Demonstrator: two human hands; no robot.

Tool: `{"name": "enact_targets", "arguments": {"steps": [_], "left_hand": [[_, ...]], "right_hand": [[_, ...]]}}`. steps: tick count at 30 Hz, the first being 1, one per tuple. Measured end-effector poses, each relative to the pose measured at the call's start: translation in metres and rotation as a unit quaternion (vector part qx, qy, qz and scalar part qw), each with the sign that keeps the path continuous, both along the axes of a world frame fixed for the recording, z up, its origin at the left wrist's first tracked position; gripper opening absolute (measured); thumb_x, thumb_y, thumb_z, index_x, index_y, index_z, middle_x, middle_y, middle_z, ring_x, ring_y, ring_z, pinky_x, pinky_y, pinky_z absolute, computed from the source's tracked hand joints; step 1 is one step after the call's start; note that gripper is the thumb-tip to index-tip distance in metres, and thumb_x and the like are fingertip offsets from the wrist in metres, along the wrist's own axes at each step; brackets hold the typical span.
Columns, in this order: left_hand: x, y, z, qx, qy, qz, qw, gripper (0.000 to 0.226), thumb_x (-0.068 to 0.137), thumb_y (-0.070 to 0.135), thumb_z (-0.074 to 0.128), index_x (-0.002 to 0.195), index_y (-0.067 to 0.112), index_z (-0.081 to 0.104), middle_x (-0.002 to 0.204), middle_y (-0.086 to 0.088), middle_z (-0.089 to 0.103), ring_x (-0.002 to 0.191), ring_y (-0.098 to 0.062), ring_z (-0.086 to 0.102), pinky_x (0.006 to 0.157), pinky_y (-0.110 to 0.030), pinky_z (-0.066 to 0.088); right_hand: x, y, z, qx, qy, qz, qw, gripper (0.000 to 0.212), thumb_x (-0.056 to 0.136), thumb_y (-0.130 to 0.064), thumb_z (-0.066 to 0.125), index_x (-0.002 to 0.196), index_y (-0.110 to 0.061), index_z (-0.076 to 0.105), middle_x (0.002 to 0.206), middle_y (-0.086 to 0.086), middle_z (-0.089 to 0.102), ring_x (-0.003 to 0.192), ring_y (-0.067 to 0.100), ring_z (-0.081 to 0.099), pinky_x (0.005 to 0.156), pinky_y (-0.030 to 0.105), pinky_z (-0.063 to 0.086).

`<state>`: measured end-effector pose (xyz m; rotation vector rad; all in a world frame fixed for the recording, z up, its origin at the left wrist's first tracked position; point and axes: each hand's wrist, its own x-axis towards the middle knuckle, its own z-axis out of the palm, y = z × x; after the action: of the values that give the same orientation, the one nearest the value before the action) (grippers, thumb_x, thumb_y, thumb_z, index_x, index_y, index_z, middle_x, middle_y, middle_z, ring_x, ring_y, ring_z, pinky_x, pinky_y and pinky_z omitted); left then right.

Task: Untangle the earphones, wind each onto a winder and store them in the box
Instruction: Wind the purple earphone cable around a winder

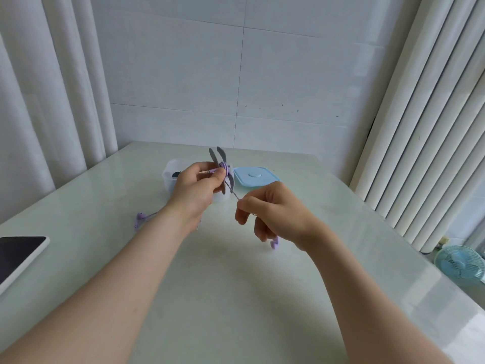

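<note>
Table [236, 298], pale and glossy, fills the lower frame. A dark-screened tablet [18, 254] is seen at the lower left edge.

Right hand [273, 211], centre right: thumb and forefinger are pressed together on the purple cord [232, 191], which is held taut and slanting up-left. A purple end piece [274, 244] hangs just below this hand.

Left hand [196, 187], centre: the grey winder [223, 166] is pinched in curled fingers and held above the table, with purple cord wrapped around its middle.

Purple earbuds [140, 219] are noted on the table, left of the left wrist.

Behind the hands a clear box [168, 176] is partly hidden, and its blue lid [253, 176] lies just beside it to the right.

A small fan [459, 264] is seen at the lower right, off the table.
</note>
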<state>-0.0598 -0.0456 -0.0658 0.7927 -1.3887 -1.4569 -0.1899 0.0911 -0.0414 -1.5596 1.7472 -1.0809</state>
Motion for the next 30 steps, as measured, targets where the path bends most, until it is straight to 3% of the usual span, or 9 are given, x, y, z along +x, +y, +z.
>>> {"name": "enact_targets", "arguments": {"steps": [4, 8, 11, 14, 18, 21, 23, 27, 30], "left_hand": [[0.006, -0.005, -0.009, -0.154, -0.166, 0.006, 0.974, 0.013, 0.098, 0.025, 0.071, 0.11, 0.026, 0.068, 0.103, 0.011, 0.071, 0.082, -0.007, 0.066, 0.067, -0.023, 0.048], [0.01, -0.003, -0.014, -0.252, -0.313, -0.063, 0.913, 0.016, 0.098, 0.023, 0.069, 0.111, 0.032, 0.068, 0.104, 0.02, 0.07, 0.092, -0.004, 0.065, 0.071, -0.015, 0.042], [0.009, -0.001, -0.011, -0.258, -0.29, -0.131, 0.912, 0.02, 0.098, 0.017, 0.07, 0.113, 0.03, 0.07, 0.106, 0.018, 0.073, 0.093, -0.004, 0.067, 0.075, -0.012, 0.047], [0.007, 0.003, -0.009, -0.255, -0.278, -0.198, 0.905, 0.022, 0.098, 0.012, 0.071, 0.115, 0.026, 0.07, 0.109, 0.009, 0.076, 0.104, -0.009, 0.07, 0.088, -0.024, 0.055], [0.004, 0.013, -0.005, -0.216, -0.253, -0.297, 0.895, 0.028, 0.098, 0.01, 0.071, 0.123, 0.022, 0.067, 0.11, 0.0, 0.077, 0.106, -0.027, 0.07, 0.098, -0.036, 0.055], [0.004, 0.017, -0.002, -0.183, -0.226, -0.345, 0.892, 0.03, 0.099, 0.009, 0.07, 0.127, 0.018, 0.066, 0.105, 0.002, 0.076, 0.096, -0.016, 0.068, 0.079, -0.02, 0.053], [0.005, 0.016, -0.001, -0.177, -0.208, -0.356, 0.894, 0.031, 0.099, 0.013, 0.071, 0.129, 0.016, 0.066, 0.109, -0.001, 0.075, 0.097, -0.015, 0.066, 0.073, -0.019, 0.047], [0.004, 0.012, 0.003, -0.099, -0.053, -0.337, 0.935, 0.048, 0.09, 0.019, 0.076, 0.133, 0.002, 0.062, 0.121, -0.019, 0.069, 0.102, -0.027, 0.067, 0.096, -0.045, 0.047], [0.001, 0.012, 0.008, -0.06, 0.039, -0.272, 0.96, 0.046, 0.088, 0.016, 0.074, 0.13, 0.0, 0.064, 0.121, -0.022, 0.068, 0.1, -0.027, 0.07, 0.107, -0.049, 0.049]], "right_hand": [[-0.001, -0.001, 0.007, -0.146, -0.094, -0.033, 0.984, 0.035, 0.098, -0.008, 0.06, 0.063, -0.007, 0.066, 0.055, 0.012, 0.057, 0.042, 0.024, 0.05, 0.047, 0.027, 0.037], [-0.012, 0.0, 0.014, -0.267, -0.2, -0.144, 0.932, 0.036, 0.1, -0.013, 0.058, 0.065, -0.01, 0.058, 0.048, 0.002, 0.032, 0.042, 0.018, 0.027, 0.048, 0.024, 0.025], [-0.018, -0.001, 0.012, -0.299, -0.172, -0.218, 0.913, 0.033, 0.106, -0.028, 0.055, 0.078, -0.012, 0.066, 0.059, 0.009, 0.033, 0.053, 0.021, 0.03, 0.047, 0.023, 0.025], [-0.026, -0.007, 0.006, -0.303, -0.156, -0.25, 0.906, 0.031, 0.109, -0.033, 0.05, 0.089, -0.017, 0.068, 0.067, 0.006, 0.045, 0.056, 0.02, 0.037, 0.043, 0.022, 0.031], [-0.041, -0.015, -0.006, -0.278, -0.109, -0.27, 0.915, 0.029, 0.109, -0.032, 0.043, 0.101, -0.022, 0.068, 0.084, -0.004, 0.073, 0.066, 0.014, 0.052, 0.063, 0.031, 0.042], [-0.044, -0.015, -0.011, -0.26, -0.102, -0.26, 0.924, 0.028, 0.11, -0.027, 0.045, 0.104, -0.022, 0.071, 0.088, -0.003, 0.076, 0.064, 0.015, 0.05, 0.054, 0.027, 0.04], [-0.044, -0.013, -0.011, -0.247, -0.11, -0.254, 0.929, 0.026, 0.109, -0.027, 0.047, 0.106, -0.024, 0.073, 0.089, -0.005, 0.077, 0.059, 0.016, 0.048, 0.043, 0.024, 0.036], [-0.05, -0.016, -0.018, -0.21, -0.031, -0.305, 0.928, 0.025, 0.104, -0.023, 0.053, 0.098, -0.024, 0.078, 0.074, -0.006, 0.076, 0.045, 0.002, 0.047, 0.042, 0.019, 0.034], [-0.046, -0.02, -0.024, -0.151, 0.044, -0.273, 0.949, 0.025, 0.099, -0.021, 0.057, 0.089, -0.023, 0.08, 0.066, -0.001, 0.074, 0.042, 0.002, 0.046, 0.048, 0.018, 0.035]]}}
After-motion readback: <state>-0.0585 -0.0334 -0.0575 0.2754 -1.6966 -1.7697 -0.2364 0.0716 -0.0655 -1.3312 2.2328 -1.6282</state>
